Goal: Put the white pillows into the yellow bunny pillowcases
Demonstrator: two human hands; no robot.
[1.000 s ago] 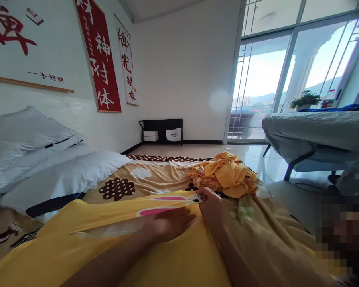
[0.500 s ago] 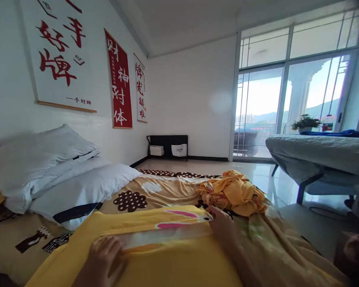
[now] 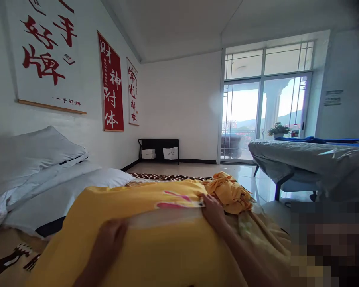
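Observation:
A large piece of yellow cloth (image 3: 167, 251) with a pink-and-white print, like rabbit ears, spreads across the bed in front of me. Its far part bulges up and hides much of the bedding. Across it, between my hands, runs a pale whitish band (image 3: 164, 219). My left hand (image 3: 113, 233), blurred, is closed on the cloth at the band's left end. At the right end, beside the print, my right hand (image 3: 212, 209) pinches the cloth with bent fingers. Just beyond that hand lies a crumpled orange-yellow cloth (image 3: 229, 193).
White pillows (image 3: 48, 167) are piled at the left against the wall. The bed's patterned blanket (image 3: 263, 239) shows at the right. A covered table (image 3: 305, 155) stands beyond, near the glass doors. A low black rack (image 3: 170, 144) sits by the far wall. A blurred-out patch fills the lower right.
The view has turned a little to the right. The yellow cloth has risen and spread farther over the bed and the lower pillow. Both hands keep their hold on it.

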